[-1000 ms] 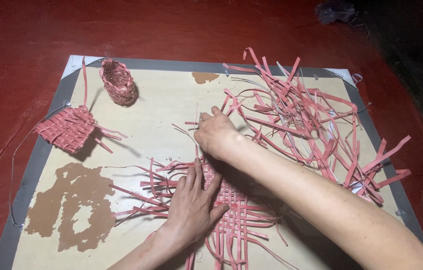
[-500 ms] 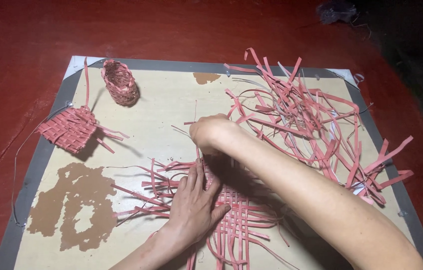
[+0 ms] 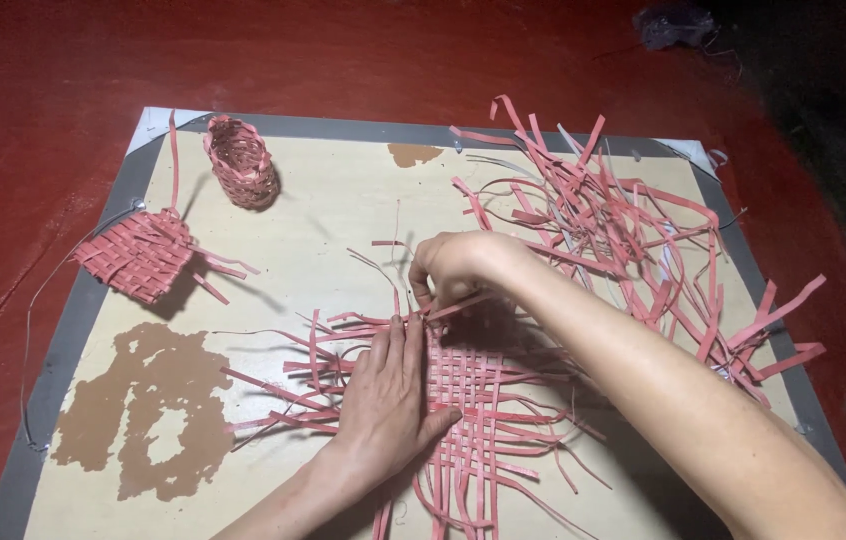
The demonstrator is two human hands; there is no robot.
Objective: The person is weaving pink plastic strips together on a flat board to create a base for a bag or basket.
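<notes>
The left hand [image 3: 383,400] lies flat, fingers together, pressing on the woven mat [image 3: 463,400] near the front edge of the board [image 3: 343,215]. The right hand [image 3: 453,265] pinches one pink strip [image 3: 453,306] at the far edge of the mat. One pile of loose strips [image 3: 623,230] fills the right side. On the left are one flat woven piece [image 3: 138,255] and one small basket [image 3: 240,160], with open board between.

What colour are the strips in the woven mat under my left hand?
Pinkish red strips in the woven mat, seen best in the head view.
</notes>
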